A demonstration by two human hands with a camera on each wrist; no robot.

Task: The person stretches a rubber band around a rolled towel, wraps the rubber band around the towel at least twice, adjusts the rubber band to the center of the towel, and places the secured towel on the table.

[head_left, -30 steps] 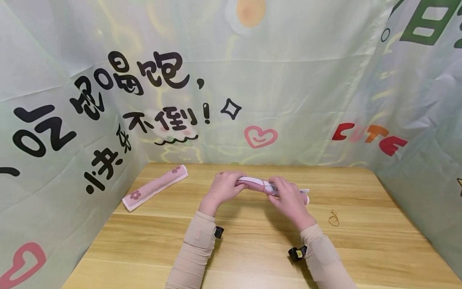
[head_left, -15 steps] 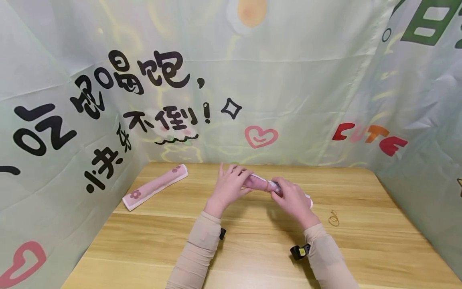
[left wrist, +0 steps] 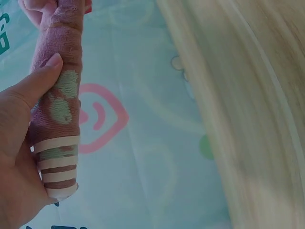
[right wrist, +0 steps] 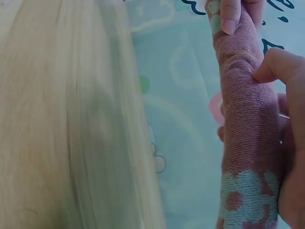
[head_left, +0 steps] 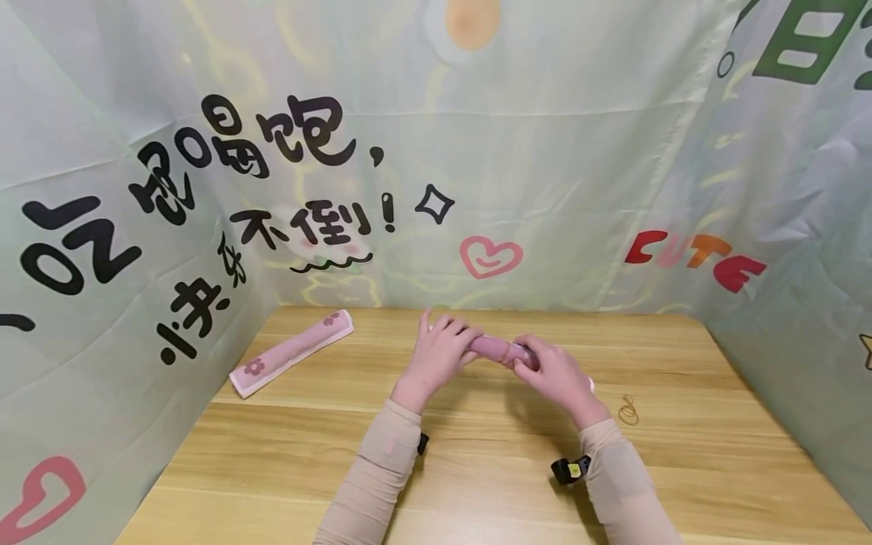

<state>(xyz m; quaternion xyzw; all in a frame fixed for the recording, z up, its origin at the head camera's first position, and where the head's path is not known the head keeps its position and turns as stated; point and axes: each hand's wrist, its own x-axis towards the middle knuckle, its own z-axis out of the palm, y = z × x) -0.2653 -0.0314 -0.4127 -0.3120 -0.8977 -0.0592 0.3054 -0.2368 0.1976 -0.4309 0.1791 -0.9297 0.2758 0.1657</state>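
A rolled pink towel (head_left: 487, 347) is held above the table between my two hands. A thin rubber band (right wrist: 238, 53) cinches it near the middle. My left hand (head_left: 439, 354) grips the left end; in the left wrist view its thumb lies along the towel, close to pale green patches and a white-striped end. Around the right part curls my right hand (head_left: 555, 372), its thumb pressing the towel beside the band in the right wrist view. The fingers behind the roll are partly hidden.
On the wooden table (head_left: 477, 469), a second folded pink towel (head_left: 293, 354) with flower prints lies at the back left. Loose rubber bands (head_left: 628, 409) lie to the right of my right hand. A printed cloth (head_left: 565, 182) hangs behind the table and along its sides.
The rolled towel has turned, so its pink side now faces up where a white edge showed before. Both hands have shifted slightly right, and the left has changed its grip.
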